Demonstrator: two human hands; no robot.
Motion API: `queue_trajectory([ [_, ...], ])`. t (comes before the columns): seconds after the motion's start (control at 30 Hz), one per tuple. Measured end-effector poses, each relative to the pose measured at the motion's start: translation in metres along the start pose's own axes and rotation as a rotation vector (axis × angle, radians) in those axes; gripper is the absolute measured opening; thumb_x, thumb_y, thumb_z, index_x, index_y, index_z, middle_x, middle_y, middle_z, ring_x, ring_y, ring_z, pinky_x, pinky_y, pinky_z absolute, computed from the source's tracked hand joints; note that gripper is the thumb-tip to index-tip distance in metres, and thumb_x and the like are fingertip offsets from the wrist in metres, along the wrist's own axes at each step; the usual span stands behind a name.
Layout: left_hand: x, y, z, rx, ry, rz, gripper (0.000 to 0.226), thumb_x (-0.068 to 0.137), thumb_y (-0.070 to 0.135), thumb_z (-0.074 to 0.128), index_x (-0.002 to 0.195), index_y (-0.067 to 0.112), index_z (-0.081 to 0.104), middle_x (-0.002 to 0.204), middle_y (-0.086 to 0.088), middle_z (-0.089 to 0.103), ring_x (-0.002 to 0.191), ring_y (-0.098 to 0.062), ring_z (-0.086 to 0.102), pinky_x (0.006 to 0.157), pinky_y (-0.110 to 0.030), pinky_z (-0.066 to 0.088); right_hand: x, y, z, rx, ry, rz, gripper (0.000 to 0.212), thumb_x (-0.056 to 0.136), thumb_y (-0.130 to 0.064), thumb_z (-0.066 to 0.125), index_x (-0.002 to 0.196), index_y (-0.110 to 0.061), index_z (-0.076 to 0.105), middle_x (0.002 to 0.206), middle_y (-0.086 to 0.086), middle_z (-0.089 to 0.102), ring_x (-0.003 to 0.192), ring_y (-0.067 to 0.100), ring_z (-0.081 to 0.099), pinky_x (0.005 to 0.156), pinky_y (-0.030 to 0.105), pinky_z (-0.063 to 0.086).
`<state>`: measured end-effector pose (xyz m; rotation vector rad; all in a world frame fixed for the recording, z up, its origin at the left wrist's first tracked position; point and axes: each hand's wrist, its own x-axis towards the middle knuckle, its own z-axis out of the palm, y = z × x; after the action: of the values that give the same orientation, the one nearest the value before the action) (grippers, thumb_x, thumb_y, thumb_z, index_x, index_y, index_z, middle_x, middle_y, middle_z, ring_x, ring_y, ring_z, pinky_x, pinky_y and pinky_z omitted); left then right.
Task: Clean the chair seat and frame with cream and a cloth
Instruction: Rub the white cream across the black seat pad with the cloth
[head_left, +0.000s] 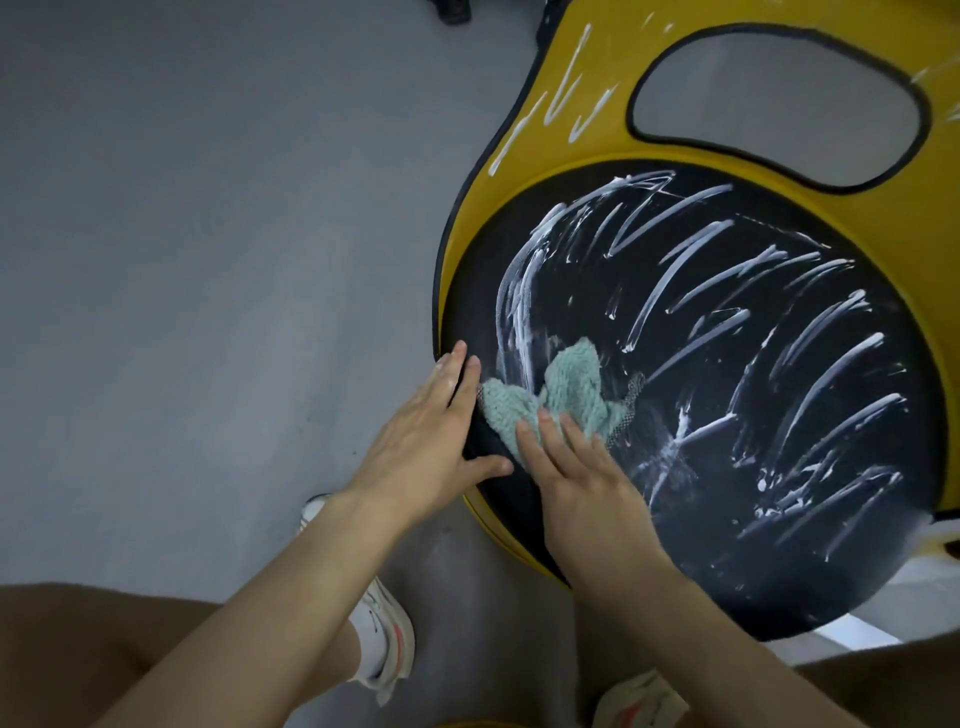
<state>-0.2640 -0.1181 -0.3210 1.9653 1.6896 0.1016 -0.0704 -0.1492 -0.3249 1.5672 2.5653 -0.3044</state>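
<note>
A round black chair seat (727, 467) fills the right of the view, streaked all over with white cream (831, 364). Its yellow frame (587, 104) curves up behind, with an oval cut-out and a few cream lines on it. A pale green cloth (566, 395) lies on the seat's left part. My right hand (582, 483) presses flat on the cloth's near side, fingers together. My left hand (426, 431) rests on the seat's left rim, fingers spread along the edge and the thumb on the seat beside the cloth.
Grey floor (208, 260) spreads to the left of the chair. My knees and white shoes (379, 639) are at the bottom of the view, close to the seat's near edge. A dark object (452, 10) sits at the top edge.
</note>
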Motion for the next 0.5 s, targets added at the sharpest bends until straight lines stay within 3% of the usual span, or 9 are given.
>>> queue_trajectory([
  [0.1,0.0,-0.001,0.001,-0.014,0.013,0.001,0.114,0.085,0.069,0.062,0.161,0.022,-0.009,0.164,0.009,-0.027,0.152,-0.007,-0.013,0.119,-0.025,0.007,0.02,0.004,-0.001,-0.009,-0.009,-0.03,0.061,0.089,-0.018,0.037,0.148,-0.004,0.04,0.149,0.019,0.044,0.139,0.036,0.04,0.111,0.05,0.038],
  [0.2,0.0,-0.003,0.0,-0.027,0.014,0.013,0.114,0.085,0.068,0.062,0.161,0.021,-0.009,0.165,0.007,-0.023,0.152,-0.008,-0.011,0.121,-0.026,0.008,0.069,0.008,-0.013,-0.036,-0.083,-0.024,0.085,0.091,-0.028,0.06,0.156,-0.009,0.01,0.162,0.016,0.015,0.15,0.033,0.012,0.121,0.047,0.016],
  [0.27,0.001,-0.004,-0.001,-0.017,-0.001,0.01,0.115,0.085,0.068,0.062,0.16,0.021,-0.011,0.166,0.006,-0.023,0.153,-0.008,-0.011,0.124,-0.028,0.011,0.08,0.006,-0.017,-0.074,-0.133,0.023,0.094,0.091,-0.034,0.062,0.157,-0.01,-0.001,0.164,0.014,0.003,0.151,0.031,0.003,0.122,0.045,0.009],
  [0.33,0.001,-0.003,0.0,-0.026,-0.003,0.005,0.116,0.084,0.067,0.064,0.16,0.023,-0.012,0.165,0.007,-0.023,0.153,-0.008,-0.009,0.123,-0.029,0.013,0.059,0.003,-0.012,-0.074,-0.092,-0.003,0.079,0.094,-0.028,0.052,0.157,-0.009,0.008,0.163,0.015,0.012,0.151,0.032,0.009,0.122,0.046,0.015],
  [0.43,0.002,-0.002,0.0,-0.02,-0.005,-0.005,0.115,0.084,0.067,0.064,0.161,0.022,-0.009,0.164,0.01,-0.026,0.152,-0.006,-0.01,0.121,-0.027,0.012,0.008,-0.002,0.0,0.014,0.026,-0.047,0.061,0.089,-0.017,0.028,0.149,-0.007,0.039,0.152,0.016,0.041,0.143,0.032,0.035,0.115,0.046,0.034],
  [0.5,0.002,-0.002,0.0,-0.02,-0.005,-0.009,0.115,0.084,0.067,0.064,0.161,0.021,-0.009,0.164,0.011,-0.027,0.152,-0.005,-0.011,0.12,-0.025,0.008,0.005,0.002,0.007,0.015,0.077,-0.092,0.059,0.088,-0.014,0.032,0.144,-0.007,0.047,0.147,0.016,0.048,0.138,0.033,0.043,0.112,0.047,0.037],
])
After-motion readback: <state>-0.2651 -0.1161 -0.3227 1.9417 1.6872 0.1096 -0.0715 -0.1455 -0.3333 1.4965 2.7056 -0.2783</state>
